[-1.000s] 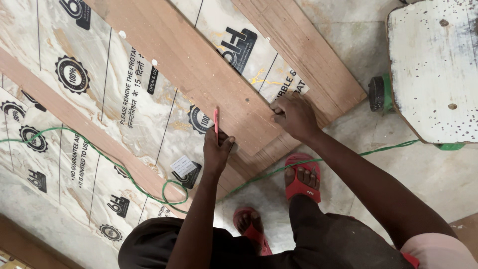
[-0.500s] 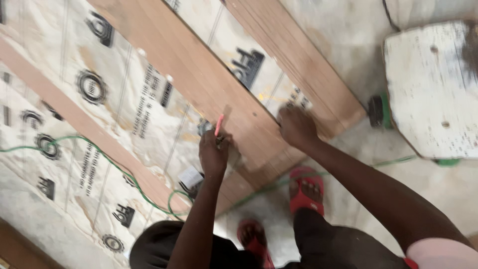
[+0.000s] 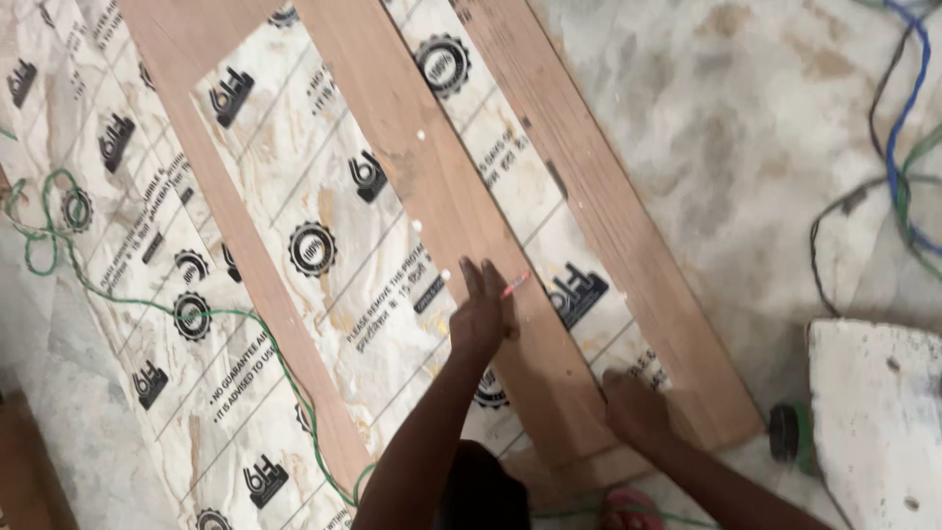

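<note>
My left hand (image 3: pixel 483 314) rests flat on the middle rail of a wooden frame (image 3: pixel 432 186) and holds a red pencil (image 3: pixel 514 286) between its fingers. Lower down, my right hand (image 3: pixel 636 410) presses on the near end of that same plank, fingers curled, nothing in it. The frame has three long brown rails (image 3: pixel 599 196) lying on printed plastic sheeting (image 3: pixel 324 245) spread over the floor. Small white dots mark the middle rail's left edge.
A green cord (image 3: pixel 147 304) loops across the sheeting at left. Blue, green and black cables (image 3: pixel 898 177) lie at the right on the concrete floor. A white slab (image 3: pixel 873 412) and a green-rimmed round object (image 3: pixel 785 432) sit at lower right. My red sandal (image 3: pixel 628 510) shows at the bottom.
The view has swung up along the frame. My left hand moved further up the middle rail with the pencil, now laid flat; my right hand stayed near the plank's lower end.
</note>
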